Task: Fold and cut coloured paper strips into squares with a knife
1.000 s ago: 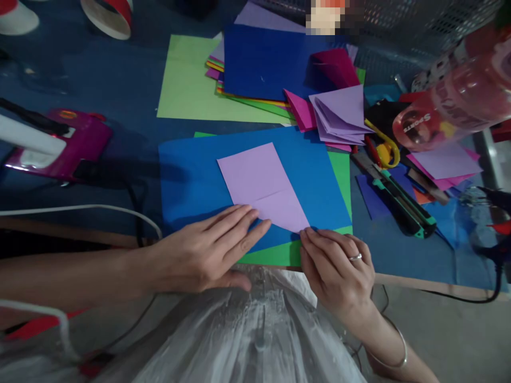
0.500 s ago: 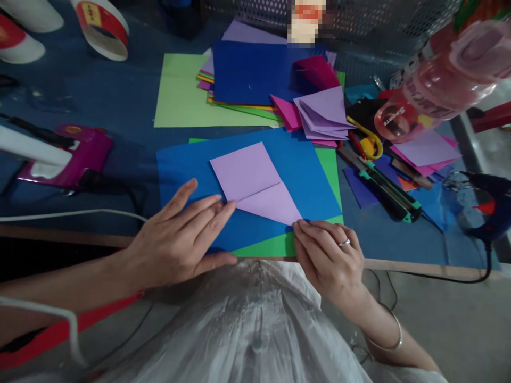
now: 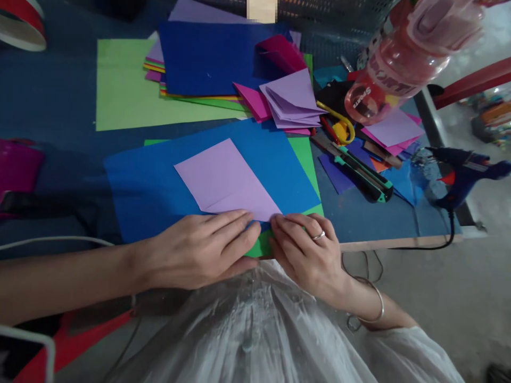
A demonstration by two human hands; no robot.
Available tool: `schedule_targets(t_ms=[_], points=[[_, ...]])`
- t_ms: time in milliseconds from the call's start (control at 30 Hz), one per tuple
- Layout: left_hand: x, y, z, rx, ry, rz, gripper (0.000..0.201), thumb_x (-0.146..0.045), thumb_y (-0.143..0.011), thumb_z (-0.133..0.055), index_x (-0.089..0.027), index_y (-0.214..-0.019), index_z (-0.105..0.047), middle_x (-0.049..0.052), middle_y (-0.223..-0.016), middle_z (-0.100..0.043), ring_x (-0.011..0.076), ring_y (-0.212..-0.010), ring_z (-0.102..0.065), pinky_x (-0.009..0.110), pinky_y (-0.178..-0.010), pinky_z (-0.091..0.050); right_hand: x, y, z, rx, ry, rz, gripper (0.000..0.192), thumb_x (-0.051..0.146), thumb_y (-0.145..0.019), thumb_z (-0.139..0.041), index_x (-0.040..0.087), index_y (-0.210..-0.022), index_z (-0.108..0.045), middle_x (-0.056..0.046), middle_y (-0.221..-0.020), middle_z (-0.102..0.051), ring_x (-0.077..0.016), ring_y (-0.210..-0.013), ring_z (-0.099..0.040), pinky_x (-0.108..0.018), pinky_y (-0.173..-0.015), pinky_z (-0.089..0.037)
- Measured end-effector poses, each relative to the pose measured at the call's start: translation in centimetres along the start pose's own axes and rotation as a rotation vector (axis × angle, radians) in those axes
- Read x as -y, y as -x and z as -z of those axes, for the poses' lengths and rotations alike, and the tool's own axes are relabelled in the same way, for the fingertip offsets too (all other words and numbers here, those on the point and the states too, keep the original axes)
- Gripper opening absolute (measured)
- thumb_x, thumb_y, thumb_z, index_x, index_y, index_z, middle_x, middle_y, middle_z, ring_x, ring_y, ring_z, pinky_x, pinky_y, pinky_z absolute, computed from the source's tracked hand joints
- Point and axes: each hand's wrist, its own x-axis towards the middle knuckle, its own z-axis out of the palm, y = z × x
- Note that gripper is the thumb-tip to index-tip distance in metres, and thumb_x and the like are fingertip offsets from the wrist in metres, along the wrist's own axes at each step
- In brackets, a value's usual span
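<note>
Pinches with right hand the near-right tip of lilac paper stretching far-left; rests flattened left hand at near edge.

The left hand covers part of the near edge of the light purple paper, and the right hand hides its near right corner. Most of the green sheet is out of sight beneath the blue sheet, whose own near edge disappears partly behind the left hand. The dark blue sheet conceals most of the paper stack under it. The top and left edges cut off a red and white ring, and the left edge a magenta object. A pixelated patch masks something at the top. Small items at far right are too blurred to name.
</note>
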Motion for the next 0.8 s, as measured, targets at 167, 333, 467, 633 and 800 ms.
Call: schedule_targets(t_ms=[167,333,467,633,800], points=[[0.1,0.5,-0.3,-0.066,0.026,-0.016,0.039,-0.041,-0.102,-0.061,-0.007,-0.121,-0.071,0.018,-0.113,-0.081,0.0295,-0.108,-0.079,0.035,-0.088,-0.067,0.8,-1.0,-0.9,-0.038,-0.041,0.035,0.013,0.019,-0.1,-0.068,0.02,-0.105,-0.08,-0.006,-0.115,-0.081,-0.0209,-0.114,-0.067,-0.038,-0.1,-0.047],[-0.1,1.0,-0.9,-0.069,-0.051,-0.024,0.042,-0.045,-0.105,-0.054,-0.009,-0.116,-0.072,0.019,-0.115,-0.081,0.0298,-0.109,-0.079,0.035,-0.082,-0.068,0.3,-0.5,-0.3,-0.026,-0.014,0.02,0.017,0.016,-0.097,-0.069,0.015,-0.11,-0.079,-0.008,-0.109,-0.082,-0.0227,-0.11,-0.07,-0.039,-0.096,-0.049],[-0.2,1.2,-1.0,-0.057,-0.051,-0.017,0.043,-0.047,-0.106,-0.051,-0.01,-0.115,-0.072,0.018,-0.115,-0.081,0.0291,-0.111,-0.078,0.035,-0.086,-0.068,-0.3,0.2,0.3,-0.01,-0.026,-0.028,0.019,0.017,-0.098,-0.068,0.017,-0.112,-0.079,-0.006,-0.111,-0.083,-0.0213,-0.107,-0.072,-0.038,-0.094,-0.05],[-0.2,1.2,-1.0,-0.05,-0.025,-0.01,0.044,-0.046,-0.104,-0.054,-0.007,-0.115,-0.072,0.021,-0.116,-0.08,0.0303,-0.113,-0.078,0.036,-0.09,-0.067,-0.6,1.1,0.4,-0.058,-0.073,-0.103,0.02,0.013,-0.096,-0.066,0.011,-0.113,-0.077,-0.009,-0.107,-0.084,-0.023,-0.102,-0.075,-0.04,-0.092,-0.05],[-0.1,1.2,-1.0,-0.042,-0.026,-0.016,0.045,-0.044,-0.105,-0.054,-0.004,-0.116,-0.071,0.022,-0.119,-0.079,0.029,-0.118,-0.076,0.034,-0.099,-0.064,-0.9,1.9,0.4,-0.101,-0.058,-0.142,0.017,0.011,-0.096,-0.065,0.012,-0.11,-0.076,-0.008,-0.103,-0.084,-0.0238,-0.1,-0.075,-0.041,-0.089,-0.05]])
